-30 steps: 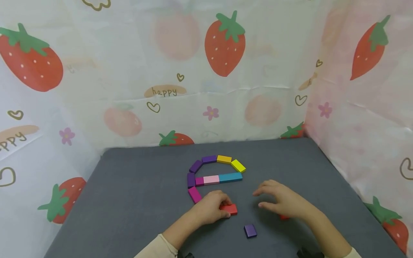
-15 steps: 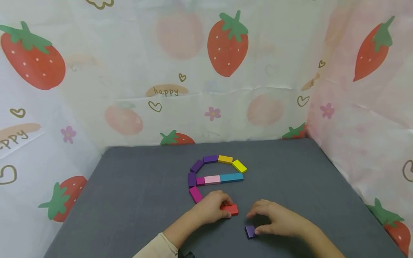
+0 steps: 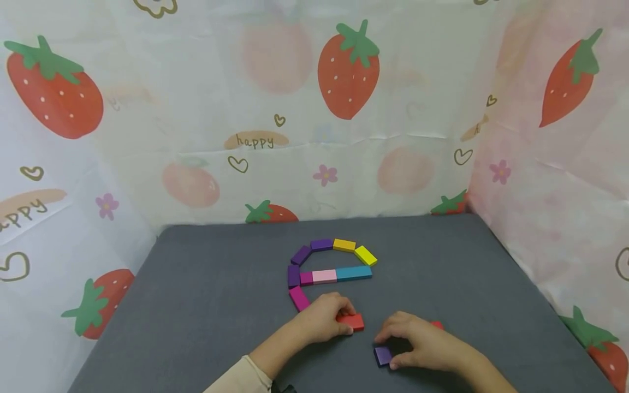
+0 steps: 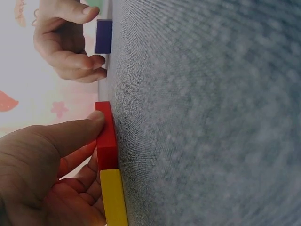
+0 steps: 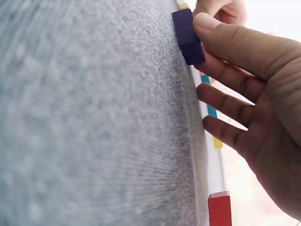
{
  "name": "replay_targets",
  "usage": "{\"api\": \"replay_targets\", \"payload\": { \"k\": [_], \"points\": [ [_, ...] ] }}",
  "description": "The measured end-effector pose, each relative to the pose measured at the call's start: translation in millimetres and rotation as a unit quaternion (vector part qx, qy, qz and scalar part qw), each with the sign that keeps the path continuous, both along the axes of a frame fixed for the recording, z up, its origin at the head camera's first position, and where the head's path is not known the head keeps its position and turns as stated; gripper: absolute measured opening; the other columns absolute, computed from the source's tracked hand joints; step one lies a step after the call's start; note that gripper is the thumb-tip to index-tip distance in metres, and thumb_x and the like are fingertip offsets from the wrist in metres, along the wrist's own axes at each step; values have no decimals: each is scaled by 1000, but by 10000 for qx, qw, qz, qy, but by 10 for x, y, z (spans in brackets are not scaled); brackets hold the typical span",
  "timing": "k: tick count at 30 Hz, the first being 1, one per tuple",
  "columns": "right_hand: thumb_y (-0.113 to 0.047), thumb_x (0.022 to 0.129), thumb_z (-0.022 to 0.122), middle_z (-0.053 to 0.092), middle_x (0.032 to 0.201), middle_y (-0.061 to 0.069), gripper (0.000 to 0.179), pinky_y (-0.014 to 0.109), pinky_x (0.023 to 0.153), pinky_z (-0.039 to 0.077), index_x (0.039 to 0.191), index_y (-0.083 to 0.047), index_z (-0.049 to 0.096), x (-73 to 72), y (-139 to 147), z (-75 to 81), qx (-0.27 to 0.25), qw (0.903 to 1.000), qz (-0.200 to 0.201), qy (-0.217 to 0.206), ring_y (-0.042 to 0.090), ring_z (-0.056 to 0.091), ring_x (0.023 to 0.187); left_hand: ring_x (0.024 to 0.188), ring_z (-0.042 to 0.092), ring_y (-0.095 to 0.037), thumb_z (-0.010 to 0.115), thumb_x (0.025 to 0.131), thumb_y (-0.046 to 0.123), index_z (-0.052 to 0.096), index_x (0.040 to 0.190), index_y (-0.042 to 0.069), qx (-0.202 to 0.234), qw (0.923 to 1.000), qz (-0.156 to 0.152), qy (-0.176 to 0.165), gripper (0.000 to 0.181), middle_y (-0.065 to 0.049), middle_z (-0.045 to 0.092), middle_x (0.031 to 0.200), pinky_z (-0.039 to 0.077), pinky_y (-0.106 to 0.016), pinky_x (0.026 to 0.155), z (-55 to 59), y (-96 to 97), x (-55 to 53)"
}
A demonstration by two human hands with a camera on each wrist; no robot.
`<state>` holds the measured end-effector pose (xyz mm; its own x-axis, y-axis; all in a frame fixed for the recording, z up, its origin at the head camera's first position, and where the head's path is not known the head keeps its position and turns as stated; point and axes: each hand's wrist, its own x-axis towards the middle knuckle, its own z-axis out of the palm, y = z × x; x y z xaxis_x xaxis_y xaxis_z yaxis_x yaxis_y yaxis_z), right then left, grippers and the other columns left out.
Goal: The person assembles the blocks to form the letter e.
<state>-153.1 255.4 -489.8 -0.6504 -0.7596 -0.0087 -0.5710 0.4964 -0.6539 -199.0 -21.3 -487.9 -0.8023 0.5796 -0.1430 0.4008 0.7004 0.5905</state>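
Observation:
In the head view my left hand (image 3: pixel 324 319) pinches a red block (image 3: pixel 354 322) lying on the grey cloth. The left wrist view shows a yellow block (image 4: pixel 114 197) end to end with that red one; from the head it is hidden by the hand. My right hand (image 3: pixel 417 341) has thumb and index finger around a small purple block (image 3: pixel 383 356), which sits on the cloth nearer to me. In the right wrist view the thumb lies against this purple block (image 5: pixel 187 35), while the other fingers are spread. Beyond the left hand, a magenta block (image 3: pixel 299 298) slants toward it.
Farther back, purple, orange-yellow and yellow blocks (image 3: pixel 366 255) form an arc. A straight row of magenta, pink and blue blocks (image 3: pixel 354 273) crosses inside it. Another red block (image 3: pixel 437 325) lies partly behind the right hand. Strawberry-printed sheets (image 3: pixel 349 164) enclose the grey table (image 3: pixel 221 284).
My right hand has come left and toward me, from above the cloth onto the purple block. The left hand stays at the red block.

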Motion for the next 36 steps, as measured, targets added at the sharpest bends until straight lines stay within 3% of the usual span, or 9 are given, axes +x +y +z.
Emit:
{"api": "replay_targets", "payload": {
  "k": [8, 23, 36],
  "points": [
    [-51, 89, 75, 62, 117, -22, 34, 33, 97, 50, 119, -37, 70, -4, -30, -13, 90, 9997, -34, 214, 3, 56, 111, 85, 52, -4, 82, 88, 26, 74, 109, 19, -27, 9999, -15, 98, 24, 10, 59, 95, 48, -22, 80, -20, -7, 11],
    [-44, 91, 77, 61, 113, -23, 25, 33, 96, 50, 114, -37, 71, -43, -53, -6, 205, 9996, -152, 119, 1, 56, 108, 85, 52, -5, 82, 88, 27, 73, 110, 19, -107, 9999, 46, 64, 24, 10, 59, 95, 47, -23, 80, -17, 12, 1],
    [-35, 90, 79, 63, 112, -22, 24, 33, 95, 51, 113, -35, 71, -194, -67, 139, 173, 9989, -200, 388, 3, 57, 108, 86, 52, -5, 82, 88, 27, 73, 110, 19, -82, 9999, 68, -10, 25, 9, 59, 96, 48, -23, 81, -5, 18, 12]
  ]
}}
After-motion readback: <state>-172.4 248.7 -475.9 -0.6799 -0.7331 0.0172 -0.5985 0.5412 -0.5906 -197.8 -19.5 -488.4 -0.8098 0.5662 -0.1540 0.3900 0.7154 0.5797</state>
